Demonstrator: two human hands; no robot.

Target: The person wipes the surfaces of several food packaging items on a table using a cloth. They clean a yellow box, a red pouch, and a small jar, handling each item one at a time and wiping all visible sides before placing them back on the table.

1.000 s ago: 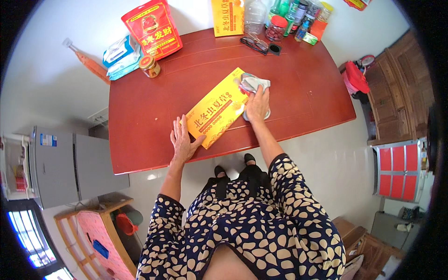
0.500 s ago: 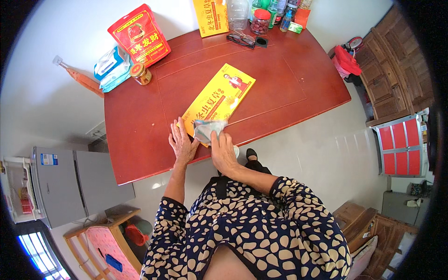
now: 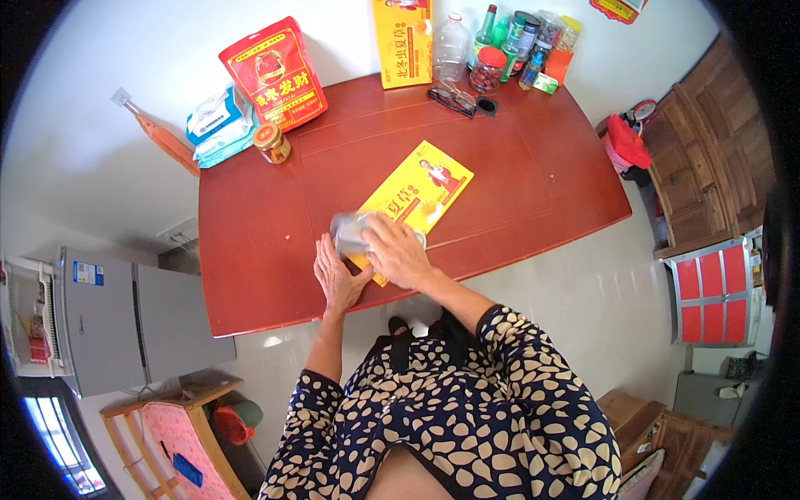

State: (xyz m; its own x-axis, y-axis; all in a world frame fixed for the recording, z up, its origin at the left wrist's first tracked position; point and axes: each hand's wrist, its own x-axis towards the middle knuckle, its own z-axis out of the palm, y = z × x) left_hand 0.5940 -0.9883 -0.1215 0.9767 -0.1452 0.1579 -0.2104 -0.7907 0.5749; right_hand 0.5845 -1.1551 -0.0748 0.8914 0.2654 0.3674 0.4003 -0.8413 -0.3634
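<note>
A flat yellow box [image 3: 427, 190] with red printing and a small figure lies slantwise on the red-brown table [image 3: 500, 175]. My right hand [image 3: 402, 254] is closed over a crumpled grey cloth [image 3: 348, 233] on the near left end of the box. Motion smears the cloth, so its exact kind is hard to tell. Beside that same end rests my left hand [image 3: 337, 282], its fingers stretched forward on the tabletop and its thumb against the box's near edge. Part of the box is hidden under the cloth and my right hand.
At the back left stand a red pouch [image 3: 279, 75], blue-white wipe packs [image 3: 221, 125] and a small jar [image 3: 272, 143]. Another yellow box [image 3: 406, 50], a clear jug [image 3: 452, 52], eyeglasses [image 3: 452, 100], a red-lidded jar [image 3: 487, 73] and several bottles line the back.
My right hand has moved the cloth slightly left and onto the near left end of the box. The whole view has shifted, with the table's back now showing more.
</note>
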